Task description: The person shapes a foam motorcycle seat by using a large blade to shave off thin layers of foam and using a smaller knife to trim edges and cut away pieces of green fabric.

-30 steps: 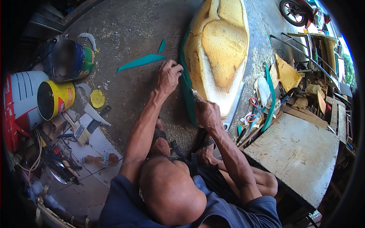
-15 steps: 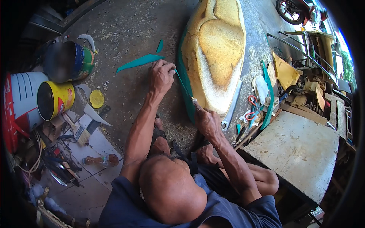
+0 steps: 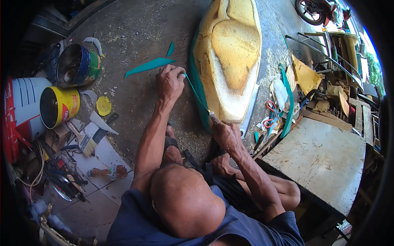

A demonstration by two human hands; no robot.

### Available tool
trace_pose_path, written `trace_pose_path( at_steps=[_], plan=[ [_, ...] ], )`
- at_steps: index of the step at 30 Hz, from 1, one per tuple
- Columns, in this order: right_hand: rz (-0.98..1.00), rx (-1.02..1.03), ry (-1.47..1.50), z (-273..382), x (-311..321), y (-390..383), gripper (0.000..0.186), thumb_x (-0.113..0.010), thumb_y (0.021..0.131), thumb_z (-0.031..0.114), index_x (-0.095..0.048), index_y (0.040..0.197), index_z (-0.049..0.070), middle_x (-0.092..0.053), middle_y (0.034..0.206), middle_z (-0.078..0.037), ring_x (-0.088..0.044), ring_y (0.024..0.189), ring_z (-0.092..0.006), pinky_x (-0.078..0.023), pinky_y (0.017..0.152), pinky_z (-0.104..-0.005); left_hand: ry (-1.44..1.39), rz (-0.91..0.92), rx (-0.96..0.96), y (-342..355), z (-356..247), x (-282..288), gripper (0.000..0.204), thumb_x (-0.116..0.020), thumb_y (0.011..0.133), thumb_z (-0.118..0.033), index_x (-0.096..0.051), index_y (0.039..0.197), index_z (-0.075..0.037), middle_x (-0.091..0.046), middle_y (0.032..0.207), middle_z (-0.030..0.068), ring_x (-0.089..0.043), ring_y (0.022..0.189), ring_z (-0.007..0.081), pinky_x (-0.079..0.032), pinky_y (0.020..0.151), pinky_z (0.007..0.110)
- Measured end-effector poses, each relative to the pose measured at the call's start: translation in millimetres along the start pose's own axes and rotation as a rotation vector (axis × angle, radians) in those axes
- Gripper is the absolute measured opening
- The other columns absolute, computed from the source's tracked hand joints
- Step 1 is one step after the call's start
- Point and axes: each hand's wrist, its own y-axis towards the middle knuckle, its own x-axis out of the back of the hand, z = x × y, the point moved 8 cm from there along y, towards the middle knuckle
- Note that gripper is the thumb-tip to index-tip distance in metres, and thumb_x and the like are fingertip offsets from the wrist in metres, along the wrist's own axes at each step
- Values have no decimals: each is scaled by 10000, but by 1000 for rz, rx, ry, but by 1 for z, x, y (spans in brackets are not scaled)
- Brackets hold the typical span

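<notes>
A long motorcycle-seat foam (image 3: 236,49), yellow with a whitish end, lies on the floor in front of me. Green sheet material (image 3: 194,61) runs along its left side. From that edge a thin green strip (image 3: 193,87) stretches taut, its far end pinched in my left hand (image 3: 171,84). My right hand (image 3: 227,135) is closed at the near end of the foam, where the strip meets it. A small pale tip shows past its fingers; the rest of what it grips is hidden. Left of my left hand lie two green offcuts (image 3: 148,66).
Buckets and a yellow can (image 3: 61,107) stand at the left, above scattered tools and a brush (image 3: 92,143). Red-handled scissors (image 3: 270,115) and scraps lie right of the foam. A worn board-topped table (image 3: 318,162) is at my right. Foam crumbs dot the floor.
My left hand has shifted slightly left, drawing the strip a little farther from the foam's side. My right hand has come slightly nearer. The whole view has shifted a bit.
</notes>
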Motion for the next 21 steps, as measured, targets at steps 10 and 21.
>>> trace_pose_path(
  at_steps=[10, 21],
  plan=[
    [183, 47, -164, 3, -7, -5, 226, -598, 972, 149, -740, 1144, 112, -670, 774, -119, -609, 647, -252, -486, 597, -399, 47, -23, 51, -4, 7, 11, 127, -814, 805, -120, -771, 922, -142, -696, 987, 86, -648, 1009, 319, -521, 865, 459],
    [205, 151, -231, 24, 24, -22, 238, -611, 957, 151, -747, 1153, 151, -636, 659, -92, -529, 488, -259, -430, 483, -385, 66, -40, 58, -6, 9, 15, 147, -831, 796, -144, -772, 931, -142, -692, 989, 83, -648, 1001, 317, -519, 873, 461]
  ],
)
